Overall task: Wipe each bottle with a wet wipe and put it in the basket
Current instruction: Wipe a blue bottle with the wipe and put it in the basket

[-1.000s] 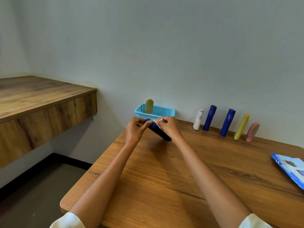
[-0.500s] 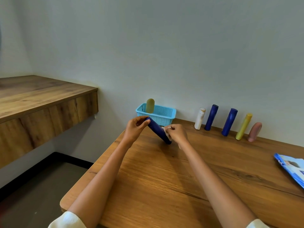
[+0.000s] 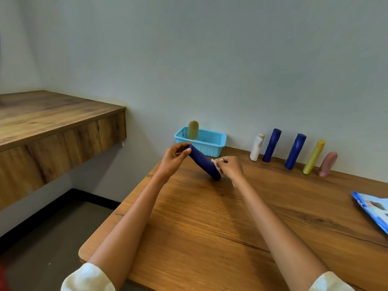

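A dark blue bottle [image 3: 203, 161] leans tilted, its lower end on the wooden table [image 3: 210, 223]. My left hand [image 3: 173, 156] grips its upper end. My right hand [image 3: 230, 168] presses a white wet wipe [image 3: 216, 164] against the bottle's lower part. Behind them stands the light blue basket [image 3: 210, 141] with an olive bottle [image 3: 193, 130] upright inside. Along the wall stand a white bottle [image 3: 256, 146], two dark blue bottles [image 3: 271, 145] [image 3: 295, 151], a yellow bottle [image 3: 313, 156] and a pink bottle [image 3: 328, 164].
A blue wet-wipe packet [image 3: 372, 208] lies at the table's right edge. A second wooden counter [image 3: 52, 120] stands to the left across a gap of dark floor [image 3: 54, 232]. The wall runs close behind the basket and bottles.
My right hand slid the wipe down the bottle from its upper end to its lower end. The bottle's lower end now rests farther right; my left hand keeps its hold on the top.
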